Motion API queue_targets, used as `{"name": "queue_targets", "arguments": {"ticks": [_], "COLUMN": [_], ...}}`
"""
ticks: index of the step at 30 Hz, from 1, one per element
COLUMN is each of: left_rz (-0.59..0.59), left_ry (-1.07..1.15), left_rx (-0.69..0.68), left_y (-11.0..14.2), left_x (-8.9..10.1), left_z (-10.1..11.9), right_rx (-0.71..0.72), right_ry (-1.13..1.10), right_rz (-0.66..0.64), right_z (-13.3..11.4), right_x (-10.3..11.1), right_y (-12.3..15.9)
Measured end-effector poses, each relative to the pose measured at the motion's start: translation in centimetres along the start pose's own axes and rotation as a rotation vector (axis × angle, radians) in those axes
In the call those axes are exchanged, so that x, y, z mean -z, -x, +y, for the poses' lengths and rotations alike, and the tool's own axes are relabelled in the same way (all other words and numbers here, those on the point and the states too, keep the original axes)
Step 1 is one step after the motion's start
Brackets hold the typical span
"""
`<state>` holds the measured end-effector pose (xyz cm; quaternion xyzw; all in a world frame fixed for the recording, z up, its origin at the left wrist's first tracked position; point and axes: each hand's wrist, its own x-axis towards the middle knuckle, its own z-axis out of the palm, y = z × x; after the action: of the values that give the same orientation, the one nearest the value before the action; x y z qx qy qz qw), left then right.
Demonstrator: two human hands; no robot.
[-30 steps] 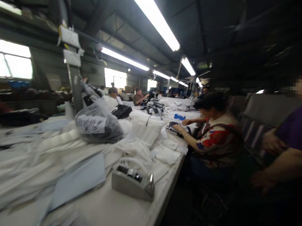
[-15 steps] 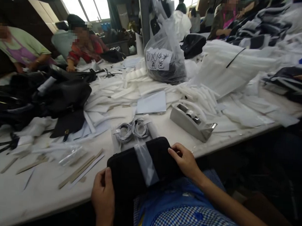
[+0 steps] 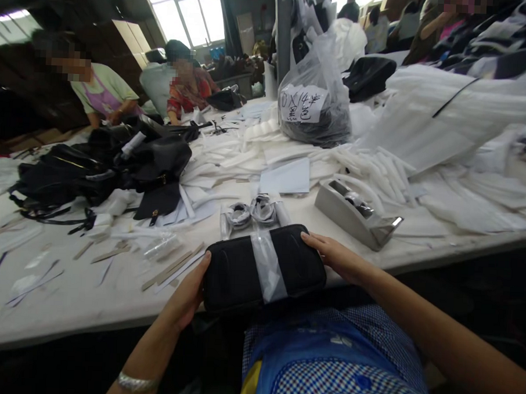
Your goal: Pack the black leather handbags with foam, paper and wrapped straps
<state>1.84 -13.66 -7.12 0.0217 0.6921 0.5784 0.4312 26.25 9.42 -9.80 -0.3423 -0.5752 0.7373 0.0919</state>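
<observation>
The black pouch (image 3: 231,274) is held level with both hands, left of the tape dispenser (image 3: 347,212) and nearer the body. A plastic band (image 3: 268,267) crosses its middle. Whether the pouch also rests on the table (image 3: 57,313) cannot be determined.

Left hand (image 3: 189,295): closed on the pouch's left end, thumb at the top corner; the remaining fingers are mostly hidden. Right hand (image 3: 334,257): closed on the opposite end, on the side toward the tape dispenser, thumb and fingers at the top corner.

Handling: the pouch appears light and padded, firm enough to keep its shape. Grip the short ends; the band is probably slick and may shift if pulled.

Two wrapped coils (image 3: 263,210) sit left of the tape dispenser. A pale sheet (image 3: 285,176) lies beyond them, left of and behind the tape dispenser. Black bags (image 3: 164,152) are piled farther left of it.
</observation>
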Motion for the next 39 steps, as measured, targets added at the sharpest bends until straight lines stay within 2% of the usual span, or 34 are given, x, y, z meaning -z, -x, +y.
{"name": "queue_targets", "arguments": {"ticks": [2, 4, 9, 12, 17, 20, 24, 29, 34, 39], "left_rz": [0.000, -0.033, -0.117, -0.092, -0.038, -0.008, -0.064, -0.108, -0.148, -0.154], "left_ry": [0.111, 0.174, 0.301, 0.368, 0.352, 0.325, 0.252, 0.212, 0.113, 0.100], "left_rx": [0.051, 0.108, 0.195, 0.195, 0.118, 0.043, -0.088, -0.227, -0.343, -0.356], "left_y": [-0.1, -0.2, 0.5, 0.9, 1.2, 1.0, 0.2, -0.2, -0.1, -0.4], "left_x": [-0.5, -1.0, -1.4, -1.6, -2.5, -2.9, -3.0, -3.8, -5.0, -4.7], "left_z": [0.8, 1.2, 0.1, -1.3, -2.8, -3.2, -3.9, -4.3, -3.8, -4.0], "right_rx": [-0.137, -0.220, -0.236, -0.147, 0.051, 0.149, 0.269, 0.309, 0.326, 0.345], "right_ry": [-0.131, -0.245, -0.418, -0.433, -0.378, -0.361, -0.365, -0.403, -0.449, -0.398], "right_rz": [-0.105, -0.138, -0.145, -0.178, -0.134, -0.167, -0.230, -0.181, -0.214, -0.219], "right_z": [-0.6, -0.9, -0.5, 0.0, 0.2, 0.5, 1.5, 3.0, 3.6, 4.5], "right_x": [0.1, 0.2, 0.1, -0.1, 0.6, 1.9, 3.8, 5.4, 5.7, 6.2], "right_y": [-0.3, -0.5, 0.2, 1.1, 2.0, 2.2, 2.6, 2.5, 2.5, 2.4]}}
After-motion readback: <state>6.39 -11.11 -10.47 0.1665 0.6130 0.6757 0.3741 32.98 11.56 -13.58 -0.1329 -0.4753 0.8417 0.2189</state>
